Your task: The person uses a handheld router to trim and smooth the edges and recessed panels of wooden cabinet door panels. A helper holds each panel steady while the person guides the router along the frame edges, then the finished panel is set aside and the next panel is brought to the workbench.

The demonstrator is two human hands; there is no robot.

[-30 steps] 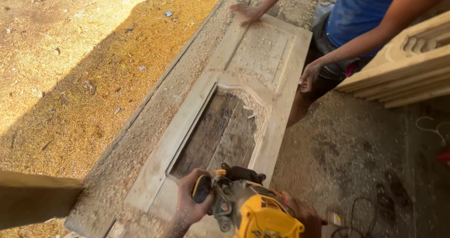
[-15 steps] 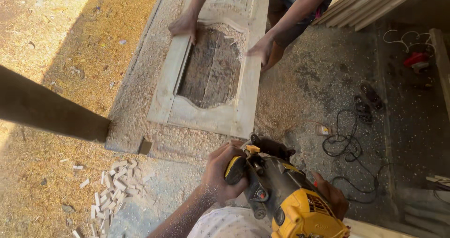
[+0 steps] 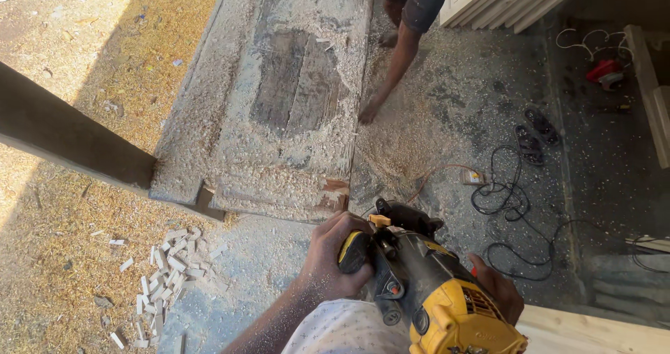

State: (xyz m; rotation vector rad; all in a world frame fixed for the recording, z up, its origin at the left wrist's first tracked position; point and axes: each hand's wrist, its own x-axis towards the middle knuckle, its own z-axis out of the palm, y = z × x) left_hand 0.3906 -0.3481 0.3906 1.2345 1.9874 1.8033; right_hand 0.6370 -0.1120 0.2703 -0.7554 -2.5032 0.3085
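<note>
Workbench: long board top [image 3: 279, 152], coated in sawdust except one bare dark patch at its middle; nothing rests on it.
Floor: concrete on the right [image 3: 447, 124], thick with shavings; sunlit sawdust-strewn ground on the left.
Beam: dark timber [image 3: 70, 138] crossing the left of the view, its end meeting the bench's near left corner.
Co-worker: bare leg and foot [image 3: 380, 96] standing just beside the bench's right edge, well apart from the tool.
Power tool: yellow-and-black handheld router [image 3: 426, 284], held in the air below the bench's near edge, touching no surface; its bit is not visible.
Left hand: [image 3: 335, 256] closed around the router's black side handle, fingers wrapped fully.
Right hand: [image 3: 499, 288] mostly hidden behind the yellow housing; it rests against the body, but whether it is clasped shut cannot be told.
Cables: black cord [image 3: 516, 207] looped loosely on the floor to the right, beside a small socket block [image 3: 473, 177].
Offcuts: pale wood chips [image 3: 164, 270] heaped on the ground to the lower left.
Handling judgement: carry the router with both hands firm, the body away from the torso, and the cord trailing clear of feet and of the co-worker's leg.
</note>
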